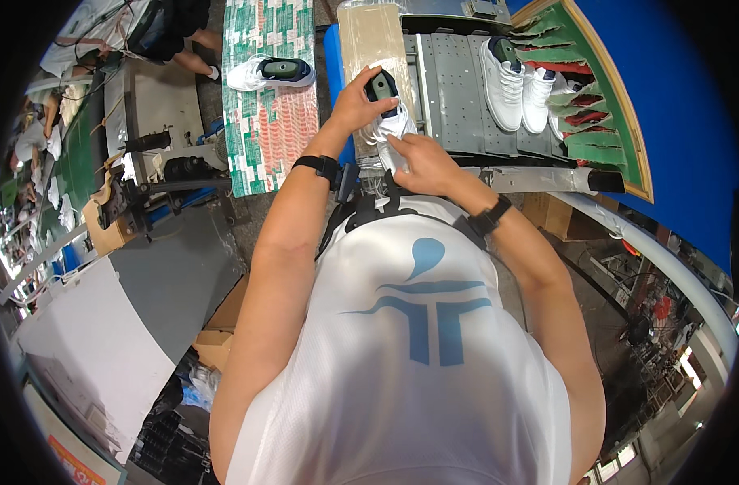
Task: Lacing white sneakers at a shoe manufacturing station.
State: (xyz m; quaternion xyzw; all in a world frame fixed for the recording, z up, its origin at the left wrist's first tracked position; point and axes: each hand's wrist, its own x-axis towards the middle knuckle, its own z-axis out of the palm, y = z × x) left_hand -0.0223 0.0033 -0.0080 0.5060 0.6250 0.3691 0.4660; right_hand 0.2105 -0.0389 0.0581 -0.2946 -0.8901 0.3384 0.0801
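Left hand point(355, 101) grips heel opening of white sneaker point(388, 123); right hand point(422, 160) clasps its toe end, shoe held above grey metal conveyor point(450, 89). White sneaker pair point(516, 81) rests on conveyor; lone sneaker point(270, 73) on patterned strip point(264, 129) at left.

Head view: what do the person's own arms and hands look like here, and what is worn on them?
Both forearms are bare, with no sleeves reaching them and no gloves. The left hand has a black band with a small dark unit on its wrist. The right hand has a black watch-like band on its wrist. The person wears a white sleeveless top with a blue emblem.
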